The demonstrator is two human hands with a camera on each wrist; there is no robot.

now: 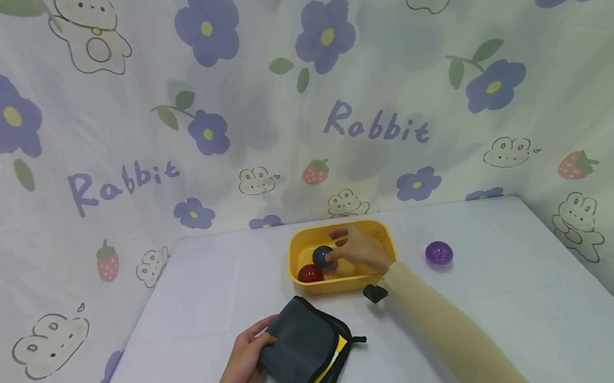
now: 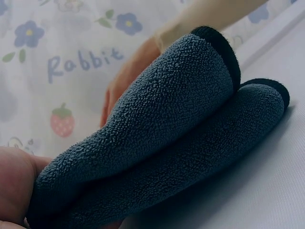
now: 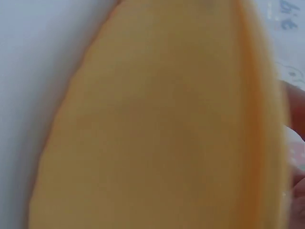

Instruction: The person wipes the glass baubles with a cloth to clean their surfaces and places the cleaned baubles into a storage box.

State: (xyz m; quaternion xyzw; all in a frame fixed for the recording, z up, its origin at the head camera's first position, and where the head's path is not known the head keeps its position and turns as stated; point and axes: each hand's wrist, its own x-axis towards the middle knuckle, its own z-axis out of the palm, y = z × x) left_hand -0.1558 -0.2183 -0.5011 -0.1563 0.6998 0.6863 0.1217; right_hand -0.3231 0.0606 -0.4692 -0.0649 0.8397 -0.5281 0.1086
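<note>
In the head view my left hand [image 1: 245,359] grips the left side of a folded dark grey towel [image 1: 302,341] with black edging, a small loop and a yellow strip in its fold. Its fuzzy pile and two thick layers fill the left wrist view. My right hand [image 1: 359,248] reaches over a yellow bin [image 1: 348,284], fingers and thumb parted, the thumb at a dark blue ball [image 1: 323,257]. Beside that ball lies a red ball [image 1: 310,273]. The yellow bin wall [image 3: 143,119] covers most of the right wrist view and hides much of the hand.
To the right of the bin a round purple translucent object [image 1: 439,254] rests on the white table [image 1: 488,284]. A curtain printed with flowers and rabbits [image 1: 272,105] stands behind the table and along its sides. My right forearm [image 1: 453,327] crosses the table's right half.
</note>
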